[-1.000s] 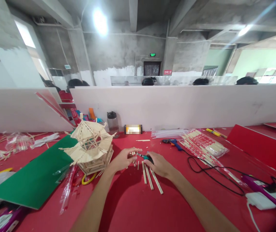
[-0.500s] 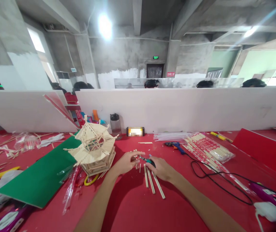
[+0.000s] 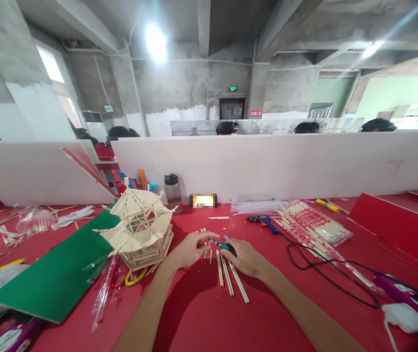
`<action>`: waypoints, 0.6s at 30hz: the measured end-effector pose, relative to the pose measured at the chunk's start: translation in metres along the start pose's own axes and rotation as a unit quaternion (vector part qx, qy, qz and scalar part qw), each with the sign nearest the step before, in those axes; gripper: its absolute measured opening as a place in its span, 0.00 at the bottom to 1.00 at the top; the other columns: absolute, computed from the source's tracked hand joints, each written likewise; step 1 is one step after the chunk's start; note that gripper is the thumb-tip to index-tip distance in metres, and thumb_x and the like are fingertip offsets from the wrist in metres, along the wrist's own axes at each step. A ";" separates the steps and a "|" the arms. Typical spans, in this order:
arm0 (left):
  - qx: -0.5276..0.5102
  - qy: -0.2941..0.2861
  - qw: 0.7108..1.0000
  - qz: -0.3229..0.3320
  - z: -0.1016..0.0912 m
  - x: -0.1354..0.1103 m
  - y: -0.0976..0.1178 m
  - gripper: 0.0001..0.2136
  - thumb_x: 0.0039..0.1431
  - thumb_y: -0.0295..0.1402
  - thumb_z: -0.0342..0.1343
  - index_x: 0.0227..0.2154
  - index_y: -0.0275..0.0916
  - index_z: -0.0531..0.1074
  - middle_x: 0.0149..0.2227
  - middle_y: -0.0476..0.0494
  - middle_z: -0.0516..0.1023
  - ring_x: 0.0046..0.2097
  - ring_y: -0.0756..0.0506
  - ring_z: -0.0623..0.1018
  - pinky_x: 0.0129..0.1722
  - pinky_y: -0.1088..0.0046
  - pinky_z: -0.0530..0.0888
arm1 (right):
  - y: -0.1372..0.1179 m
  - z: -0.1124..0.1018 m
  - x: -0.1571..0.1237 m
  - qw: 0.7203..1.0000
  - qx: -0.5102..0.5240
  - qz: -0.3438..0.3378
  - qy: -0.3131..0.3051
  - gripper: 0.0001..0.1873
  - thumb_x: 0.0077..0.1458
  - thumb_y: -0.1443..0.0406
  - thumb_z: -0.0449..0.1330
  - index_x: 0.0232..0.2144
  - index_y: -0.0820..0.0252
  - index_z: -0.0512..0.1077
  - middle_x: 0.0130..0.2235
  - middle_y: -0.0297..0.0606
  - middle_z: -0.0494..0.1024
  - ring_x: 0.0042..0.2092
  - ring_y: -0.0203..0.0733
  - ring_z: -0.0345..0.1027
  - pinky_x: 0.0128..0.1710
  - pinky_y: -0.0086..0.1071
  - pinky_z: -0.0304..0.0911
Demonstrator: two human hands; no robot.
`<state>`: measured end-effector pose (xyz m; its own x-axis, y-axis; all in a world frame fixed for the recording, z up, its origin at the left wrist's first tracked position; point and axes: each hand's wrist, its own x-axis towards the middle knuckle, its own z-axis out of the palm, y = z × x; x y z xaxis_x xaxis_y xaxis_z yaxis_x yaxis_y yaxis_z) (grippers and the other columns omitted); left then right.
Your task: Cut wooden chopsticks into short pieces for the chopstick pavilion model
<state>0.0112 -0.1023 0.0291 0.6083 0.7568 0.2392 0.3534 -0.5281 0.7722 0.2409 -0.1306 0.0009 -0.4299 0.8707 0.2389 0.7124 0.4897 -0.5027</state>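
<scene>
My left hand (image 3: 188, 248) rests on the red table (image 3: 201, 313), its fingers pinched on a short wooden stick piece. My right hand (image 3: 243, 256) is closed round a small green-handled cutter (image 3: 220, 244) whose tip points at that piece. Three long wooden sticks (image 3: 231, 276) lie side by side just under my right hand. Several short cut pieces (image 3: 204, 231) are scattered beyond my fingers. A pagoda model built of sticks (image 3: 139, 227) stands to the left of my left hand.
A green board (image 3: 55, 274) lies at the left, with plastic wrappers (image 3: 102, 288) beside it. Packs of chopsticks (image 3: 313, 225), a blue glue gun (image 3: 263, 221) and a black cable (image 3: 326, 269) lie at the right. A bottle (image 3: 173, 192) stands by the white partition (image 3: 285, 166). Other people's heads show beyond it.
The camera has shifted slightly. Both hands stay together at the same spot, with the cutter still against the small stick piece.
</scene>
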 end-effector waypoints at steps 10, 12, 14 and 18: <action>-0.079 0.007 0.997 -0.017 0.005 0.000 0.001 0.18 0.57 0.31 0.53 0.52 0.42 0.71 0.49 0.39 0.75 0.35 0.48 0.76 0.37 0.72 0.73 | 0.003 0.004 -0.001 1.000 -0.016 0.011 0.017 0.20 0.64 0.52 0.48 0.42 0.59 0.71 0.39 0.43 0.77 0.41 0.46 0.70 0.40 0.32 0.57; -0.129 0.034 0.991 -0.021 0.010 0.002 -0.001 0.19 0.59 0.35 0.53 0.54 0.42 0.67 0.50 0.38 0.74 0.31 0.50 0.75 0.34 0.72 0.73 | 0.006 0.004 -0.001 0.999 -0.029 0.018 0.029 0.21 0.64 0.51 0.48 0.41 0.60 0.70 0.38 0.42 0.77 0.40 0.45 0.70 0.39 0.32 0.57; -0.150 0.073 0.985 -0.034 0.018 0.006 -0.004 0.18 0.62 0.40 0.50 0.53 0.41 0.67 0.43 0.40 0.75 0.28 0.51 0.73 0.30 0.74 0.72 | 0.008 0.003 0.000 0.998 -0.044 0.023 0.038 0.21 0.64 0.51 0.47 0.41 0.60 0.70 0.38 0.42 0.77 0.39 0.45 0.70 0.38 0.32 0.56; -0.135 0.141 0.979 -0.062 0.037 0.014 -0.009 0.18 0.63 0.46 0.46 0.42 0.37 0.73 0.22 0.52 0.68 0.21 0.51 0.67 0.22 0.78 0.65 | 0.010 0.003 0.000 0.997 -0.060 0.017 0.047 0.20 0.64 0.51 0.48 0.42 0.60 0.69 0.40 0.43 0.76 0.39 0.45 0.70 0.39 0.32 0.56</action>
<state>0.0430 -0.1013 0.0034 0.3391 0.9051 0.2566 0.1883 -0.3325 0.9241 0.2460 -0.1259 -0.0066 -0.3549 0.8845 0.3028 0.7896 0.4570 -0.4094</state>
